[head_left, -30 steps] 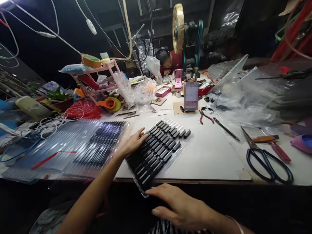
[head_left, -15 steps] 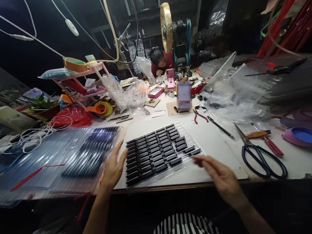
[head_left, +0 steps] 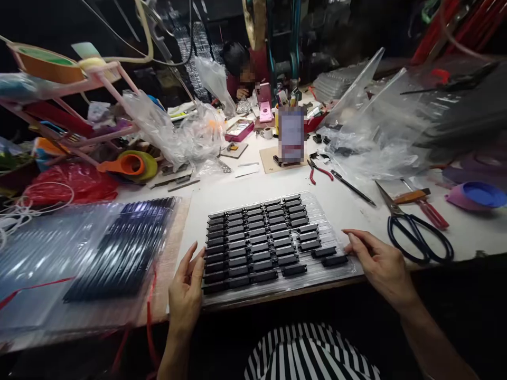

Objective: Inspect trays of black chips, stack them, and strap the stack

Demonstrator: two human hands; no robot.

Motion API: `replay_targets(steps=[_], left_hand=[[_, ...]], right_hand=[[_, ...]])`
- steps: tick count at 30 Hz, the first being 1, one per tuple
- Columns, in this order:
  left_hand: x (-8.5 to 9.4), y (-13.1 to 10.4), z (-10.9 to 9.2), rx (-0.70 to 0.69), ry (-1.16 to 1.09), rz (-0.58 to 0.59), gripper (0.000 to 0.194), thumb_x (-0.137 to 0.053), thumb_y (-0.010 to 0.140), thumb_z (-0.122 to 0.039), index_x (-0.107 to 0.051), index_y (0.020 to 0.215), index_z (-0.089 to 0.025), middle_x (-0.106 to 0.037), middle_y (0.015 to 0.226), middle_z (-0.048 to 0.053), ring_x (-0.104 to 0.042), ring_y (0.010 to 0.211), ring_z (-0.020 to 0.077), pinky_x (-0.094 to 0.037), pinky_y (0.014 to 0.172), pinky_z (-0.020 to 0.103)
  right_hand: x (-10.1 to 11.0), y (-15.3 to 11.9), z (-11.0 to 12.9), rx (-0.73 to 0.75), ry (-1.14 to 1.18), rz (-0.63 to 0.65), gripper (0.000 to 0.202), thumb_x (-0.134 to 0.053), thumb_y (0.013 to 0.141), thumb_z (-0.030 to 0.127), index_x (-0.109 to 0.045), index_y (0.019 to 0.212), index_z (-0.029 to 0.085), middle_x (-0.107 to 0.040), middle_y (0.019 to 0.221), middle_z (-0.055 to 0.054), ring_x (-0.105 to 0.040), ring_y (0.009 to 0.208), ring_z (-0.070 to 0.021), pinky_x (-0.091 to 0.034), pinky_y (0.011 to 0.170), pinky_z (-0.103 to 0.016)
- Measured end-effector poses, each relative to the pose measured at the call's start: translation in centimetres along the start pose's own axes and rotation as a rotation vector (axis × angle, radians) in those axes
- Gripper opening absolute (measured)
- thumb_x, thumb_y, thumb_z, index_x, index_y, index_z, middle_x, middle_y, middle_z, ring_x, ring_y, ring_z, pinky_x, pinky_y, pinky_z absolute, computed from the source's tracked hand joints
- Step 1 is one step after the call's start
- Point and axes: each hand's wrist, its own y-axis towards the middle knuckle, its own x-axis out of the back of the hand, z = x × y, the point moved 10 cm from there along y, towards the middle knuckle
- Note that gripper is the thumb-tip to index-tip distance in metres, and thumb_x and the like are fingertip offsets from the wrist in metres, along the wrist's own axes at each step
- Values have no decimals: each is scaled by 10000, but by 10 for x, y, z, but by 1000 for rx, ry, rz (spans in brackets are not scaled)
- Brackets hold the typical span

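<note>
A clear ribbed plastic tray [head_left: 320, 211] lies on the white work surface, with rows of black toothed pieces [head_left: 259, 240] in it. At its left edge is my left hand [head_left: 187, 279], fingers apart and fingertips beside the ends of the rows. On the other side, my right hand [head_left: 376, 258] hovers by the tray's right edge, thumb and index finger a little apart with nothing seen between them. Two black pieces near that hand sit slightly out of line with the rest.
Left of the tray lies a plastic-wrapped stack of trays [head_left: 119, 253] with red ribbon. Scissors [head_left: 415, 232], red-handled pliers [head_left: 320, 171], and a black pen [head_left: 352, 187] lie right. Behind are a phone [head_left: 292, 134], plastic bags [head_left: 380, 142] and a person [head_left: 237, 68].
The camera view has shifted. My right hand has moved away from the lower-right pieces to the tray's right edge, its fingers spreading. My left hand remains by the left edge.
</note>
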Motion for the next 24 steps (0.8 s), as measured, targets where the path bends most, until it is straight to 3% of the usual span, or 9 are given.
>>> replay_targets(steps=[2, 4, 8, 13, 17, 21, 24], left_hand=[[-4, 0, -1, -51, 39, -21, 489, -558, 848, -439, -510, 1295, -246, -637, 1190, 70, -558, 1138, 221, -376, 1040, 389], [-6, -1, 0, -64, 52, -59, 493, -540, 853, -460, -512, 1290, -235, -616, 1222, 83, -547, 1152, 230, -364, 1049, 408], [-7, -3, 3, -50, 49, -73, 490, -528, 859, -468, -512, 1290, -234, -599, 1247, 85, -545, 1153, 232, -359, 1052, 415], [-8, -2, 3, -50, 38, -46, 493, -519, 864, -472, -509, 1290, -223, -600, 1243, 89, -546, 1145, 228, -357, 1051, 409], [-8, -1, 6, -53, 23, -45, 471, -482, 889, -455, -503, 1289, -206, -597, 1240, 99, -545, 1138, 221, -373, 1034, 401], [-10, -2, 7, -59, 3, 1, 452, -460, 909, -415, -476, 1310, -207, -585, 1256, 95, -535, 1149, 208, -372, 1032, 383], [-11, 1, 5, -60, -7, 66, 452, -461, 911, -389, -459, 1324, -206, -573, 1273, 95, -520, 1176, 201, -364, 1039, 367]], right_hand=[[2, -4, -2, -15, 25, 24, 343, -477, 891, 440, -621, 1102, 212, -682, 954, -68, -649, 869, -222, -536, 763, -341], [-2, -9, 10, 41, 50, 22, 356, -456, 910, 410, -567, 1198, 232, -592, 1215, -74, -588, 1066, -230, -501, 900, -366], [-30, -25, 48, 196, -7, 77, 420, -413, 941, 342, -426, 1353, 263, -323, 1479, -40, -314, 1341, -222, -286, 1111, -422], [-57, -35, 64, 236, 30, 273, 479, -401, 951, 323, -317, 1422, 297, -226, 1521, 1, -221, 1380, -189, -215, 1140, -392], [-52, -20, 54, 156, 85, 177, 477, -426, 936, 378, -352, 1404, 318, -279, 1502, 10, -284, 1356, -211, -210, 1141, -415], [-66, -14, 62, 174, 90, 250, 497, -450, 912, 431, -372, 1394, 335, -324, 1481, 20, -294, 1352, -219, -209, 1141, -420], [-58, -3, 61, 163, 73, 207, 519, -443, 897, 472, -377, 1391, 328, -391, 1443, -4, -392, 1295, -236, -269, 1119, -446]])
